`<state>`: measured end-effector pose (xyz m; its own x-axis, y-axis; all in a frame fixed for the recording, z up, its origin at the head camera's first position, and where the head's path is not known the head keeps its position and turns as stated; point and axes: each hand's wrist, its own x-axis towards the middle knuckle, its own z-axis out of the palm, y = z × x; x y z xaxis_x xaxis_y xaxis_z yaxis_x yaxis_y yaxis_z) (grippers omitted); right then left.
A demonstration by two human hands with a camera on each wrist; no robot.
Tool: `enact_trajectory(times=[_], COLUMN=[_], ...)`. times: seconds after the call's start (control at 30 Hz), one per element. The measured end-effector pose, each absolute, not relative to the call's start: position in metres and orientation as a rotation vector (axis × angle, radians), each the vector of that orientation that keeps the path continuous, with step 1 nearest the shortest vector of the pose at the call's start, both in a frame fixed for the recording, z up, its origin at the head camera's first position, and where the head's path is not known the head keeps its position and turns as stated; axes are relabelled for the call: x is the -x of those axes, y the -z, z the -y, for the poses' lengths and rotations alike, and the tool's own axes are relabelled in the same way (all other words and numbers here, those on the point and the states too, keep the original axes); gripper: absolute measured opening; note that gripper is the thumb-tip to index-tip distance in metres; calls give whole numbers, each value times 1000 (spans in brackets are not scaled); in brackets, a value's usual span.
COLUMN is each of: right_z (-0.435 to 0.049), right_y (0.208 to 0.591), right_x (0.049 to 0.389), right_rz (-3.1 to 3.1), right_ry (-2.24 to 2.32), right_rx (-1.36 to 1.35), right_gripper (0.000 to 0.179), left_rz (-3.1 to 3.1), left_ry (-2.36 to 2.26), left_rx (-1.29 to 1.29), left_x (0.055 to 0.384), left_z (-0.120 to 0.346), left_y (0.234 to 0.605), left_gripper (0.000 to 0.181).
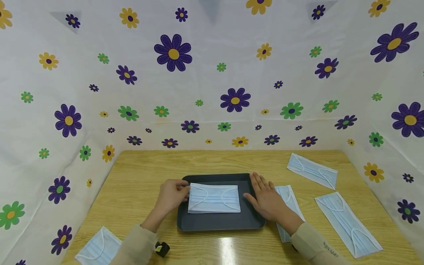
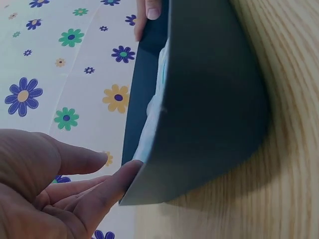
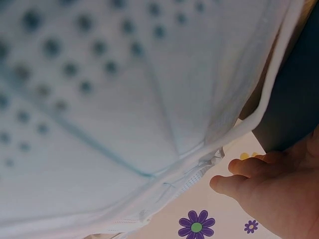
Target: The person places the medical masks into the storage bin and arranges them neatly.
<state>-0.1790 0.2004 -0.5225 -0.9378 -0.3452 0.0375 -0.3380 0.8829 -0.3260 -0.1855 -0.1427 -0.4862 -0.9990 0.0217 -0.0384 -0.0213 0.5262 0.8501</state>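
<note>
The pleated face mask (image 1: 214, 198) lies in the dark tray (image 1: 222, 222), probably light and limp, best pinched by a short edge. The left hand (image 1: 170, 195), thumb parted from fingers, touches the tray's rim; the right hand (image 1: 266, 200) rests straight-fingered opposite.

Tray (image 1: 225, 222) and masks (image 1: 348, 224) on table (image 1: 149, 163)

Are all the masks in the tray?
No, several masks lie on the wooden table, outside the dark tray.
</note>
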Motion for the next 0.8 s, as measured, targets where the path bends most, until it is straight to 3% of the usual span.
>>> enact_trajectory(times=[0.43,0.8], right_z=[-197,-195], right_y=[523,523], right_x=[175,172], right_rz=[-3036,-3050], right_ry=[509,505], right_rx=[544,535], right_gripper=[80,80], left_rz=[-2596,-2589], left_ry=[-1655,-1656], left_rx=[78,26], left_x=[183,174], left_z=[168,221], left_y=[482,476], left_gripper=[27,32])
